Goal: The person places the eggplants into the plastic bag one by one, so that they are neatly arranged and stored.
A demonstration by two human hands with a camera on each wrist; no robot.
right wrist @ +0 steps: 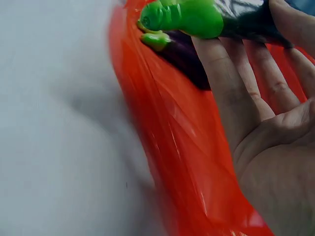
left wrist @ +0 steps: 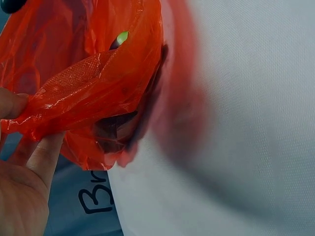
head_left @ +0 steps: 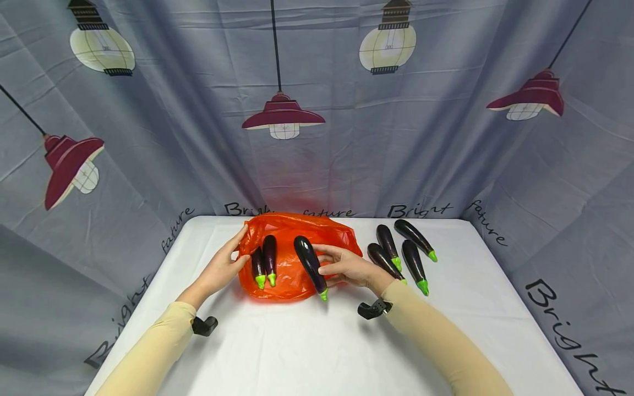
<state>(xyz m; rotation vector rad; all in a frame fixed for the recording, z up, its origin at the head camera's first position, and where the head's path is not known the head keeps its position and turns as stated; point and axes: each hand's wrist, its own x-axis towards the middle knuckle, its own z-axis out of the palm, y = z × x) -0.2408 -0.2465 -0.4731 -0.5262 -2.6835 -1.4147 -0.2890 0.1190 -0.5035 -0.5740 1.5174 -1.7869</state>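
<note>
"Grey cloth [head_left: 198, 170] printed with lamps hung beyond both hands. What else was around?"

"Right of the right hand [head_left: 346, 265] lay four loose eggplants [head_left: 415, 268] on the white table [head_left: 277, 352], the nearest just beside the wrist. Left of that grip, two more eggplants [head_left: 269, 256] lay in the red bag [head_left: 289, 283]."

"What did the wrist views add?"

"On the left, thumb and fingers of the left hand [head_left: 223, 270] pinched the bag's edge; the head view left that unclear. On the right, the thumb closed over the held eggplant, fingers beneath, fairly straight."

"And that held eggplant [head_left: 308, 261]?"

"Between the right thumb and fingers, over the bag, green stem toward the person."
</note>
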